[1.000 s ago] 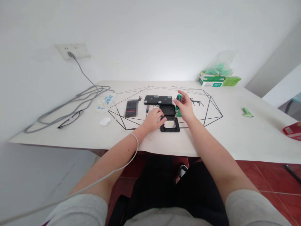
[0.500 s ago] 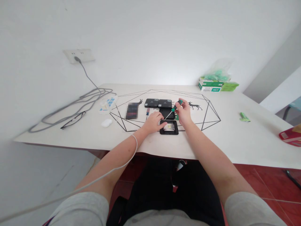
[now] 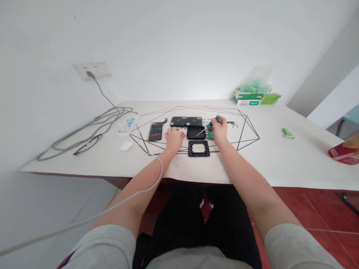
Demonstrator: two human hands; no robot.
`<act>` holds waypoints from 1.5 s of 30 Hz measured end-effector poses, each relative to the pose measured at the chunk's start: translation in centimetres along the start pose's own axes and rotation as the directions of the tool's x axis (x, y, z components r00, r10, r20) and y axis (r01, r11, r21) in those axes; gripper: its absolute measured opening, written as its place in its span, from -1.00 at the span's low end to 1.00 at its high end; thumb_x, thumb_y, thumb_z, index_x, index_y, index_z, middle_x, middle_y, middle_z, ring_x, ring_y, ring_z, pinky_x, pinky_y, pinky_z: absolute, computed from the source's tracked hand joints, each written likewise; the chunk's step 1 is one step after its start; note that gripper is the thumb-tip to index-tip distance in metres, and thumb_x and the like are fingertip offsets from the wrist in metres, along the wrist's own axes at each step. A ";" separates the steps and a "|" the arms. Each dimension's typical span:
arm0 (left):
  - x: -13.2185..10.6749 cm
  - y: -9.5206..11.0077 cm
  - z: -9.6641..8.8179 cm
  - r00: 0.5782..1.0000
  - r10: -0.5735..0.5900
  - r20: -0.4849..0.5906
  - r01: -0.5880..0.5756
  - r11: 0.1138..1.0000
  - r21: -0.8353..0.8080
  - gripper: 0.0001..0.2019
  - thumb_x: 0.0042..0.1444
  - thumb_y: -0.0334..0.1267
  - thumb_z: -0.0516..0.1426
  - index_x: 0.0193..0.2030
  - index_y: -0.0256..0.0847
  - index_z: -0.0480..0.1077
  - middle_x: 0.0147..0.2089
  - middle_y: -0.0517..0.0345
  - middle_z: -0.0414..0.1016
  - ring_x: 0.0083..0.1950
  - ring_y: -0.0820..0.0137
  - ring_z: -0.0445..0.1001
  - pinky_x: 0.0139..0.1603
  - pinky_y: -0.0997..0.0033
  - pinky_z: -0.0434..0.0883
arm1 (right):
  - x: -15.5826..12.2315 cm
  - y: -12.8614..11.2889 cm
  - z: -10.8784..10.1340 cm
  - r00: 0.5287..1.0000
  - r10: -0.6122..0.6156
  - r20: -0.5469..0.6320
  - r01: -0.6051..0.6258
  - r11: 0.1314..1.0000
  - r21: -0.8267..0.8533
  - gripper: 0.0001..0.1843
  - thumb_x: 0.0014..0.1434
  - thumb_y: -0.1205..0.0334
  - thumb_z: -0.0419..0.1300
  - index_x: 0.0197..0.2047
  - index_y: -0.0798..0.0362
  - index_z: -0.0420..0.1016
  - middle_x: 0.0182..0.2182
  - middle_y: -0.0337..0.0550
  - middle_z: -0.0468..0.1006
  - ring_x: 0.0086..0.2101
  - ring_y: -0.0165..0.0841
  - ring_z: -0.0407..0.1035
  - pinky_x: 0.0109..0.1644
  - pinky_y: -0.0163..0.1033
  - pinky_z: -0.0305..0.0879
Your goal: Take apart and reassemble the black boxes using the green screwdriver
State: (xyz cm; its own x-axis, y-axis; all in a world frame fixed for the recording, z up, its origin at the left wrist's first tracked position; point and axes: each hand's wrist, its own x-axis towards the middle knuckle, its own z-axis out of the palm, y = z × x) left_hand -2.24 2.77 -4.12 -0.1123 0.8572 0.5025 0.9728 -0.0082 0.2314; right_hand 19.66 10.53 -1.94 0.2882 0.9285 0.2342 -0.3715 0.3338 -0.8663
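My right hand (image 3: pixel 220 129) grips a screwdriver (image 3: pixel 213 122) with a green and black handle. Its thin shaft slants down to the left over a black open shell (image 3: pixel 193 136). Beside that shell, partly behind my right hand, lies a green circuit board (image 3: pixel 209 135). My left hand (image 3: pixel 174 139) rests on the table left of the shell, its fingers bent and apart; what lies beneath it is hidden. Nearer to me is a black frame (image 3: pixel 190 153) with a pale metallic plate (image 3: pixel 199 148) inside. Two black flat boxes (image 3: pixel 178 121) sit side by side behind the shell.
A phone (image 3: pixel 156 132), partly blurred out, lies left of my left hand. Farther left are a white earphone case (image 3: pixel 126 146), a power strip (image 3: pixel 127 126), glasses (image 3: pixel 88 145) and a grey cable (image 3: pixel 108 116). Green boxes (image 3: pixel 248 98) stand back right; a red packet (image 3: pixel 344 151) is far right.
My left hand has left the black frame and moved left, over where a second screwdriver lay. My right hand has lifted the screwdriver's tip away from the frame, over the open shell.
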 end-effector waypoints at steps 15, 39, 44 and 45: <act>1.2 -2.2 -0.4 0.969 -0.131 -0.208 0.093 0.979 -0.181 -0.68 0.14 -0.49 -0.01 -0.17 -0.12 0.52 -0.13 -0.03 0.64 -0.01 0.07 0.54 0.03 -0.02 0.42 | -0.1 -0.9 0.1 1.000 -0.017 0.014 0.018 0.996 -0.089 -0.39 -0.03 -0.06 0.40 0.08 -0.04 0.46 -0.25 -0.29 0.45 -0.42 -0.48 0.33 -0.43 -0.34 0.29; -0.5 2.4 -0.8 0.868 0.497 0.003 -0.495 0.866 -0.077 -0.77 0.40 -0.25 0.04 -0.20 -0.16 0.51 -0.07 -0.14 0.52 0.09 0.00 0.42 0.09 -0.06 0.31 | -4.2 -3.2 0.3 0.831 -0.444 0.334 0.549 0.750 -0.369 -0.66 0.14 0.11 0.33 0.01 -0.12 0.57 -0.18 -0.16 0.54 -0.23 -0.27 0.41 -0.28 -0.17 0.42; -0.4 2.5 -1.5 0.806 0.590 0.050 -0.586 0.807 -0.067 -0.76 0.41 -0.23 0.03 -0.16 -0.17 0.52 -0.08 -0.13 0.50 0.07 0.00 0.42 0.07 -0.04 0.33 | -4.5 -3.4 0.2 0.810 -0.460 0.362 0.580 0.716 -0.387 -0.67 0.14 0.09 0.33 0.00 -0.13 0.57 -0.19 -0.15 0.52 -0.20 -0.24 0.41 -0.25 -0.15 0.42; -0.1 2.4 -1.7 0.783 0.618 0.074 -0.614 0.786 -0.063 -0.76 0.41 -0.22 0.03 -0.14 -0.17 0.52 -0.08 -0.13 0.50 0.06 0.00 0.42 0.06 -0.04 0.34 | -4.7 -3.6 0.2 0.802 -0.468 0.372 0.592 0.705 -0.390 -0.68 0.14 0.09 0.34 -0.01 -0.13 0.56 -0.19 -0.15 0.52 -0.22 -0.24 0.41 -0.26 -0.14 0.42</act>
State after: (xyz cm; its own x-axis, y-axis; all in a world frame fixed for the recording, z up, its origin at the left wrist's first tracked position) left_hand -0.24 1.79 -2.25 0.5280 0.7043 0.4746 0.8213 -0.5656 -0.0744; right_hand 19.44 5.04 0.21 0.0764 0.6490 0.7570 0.2524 0.7219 -0.6443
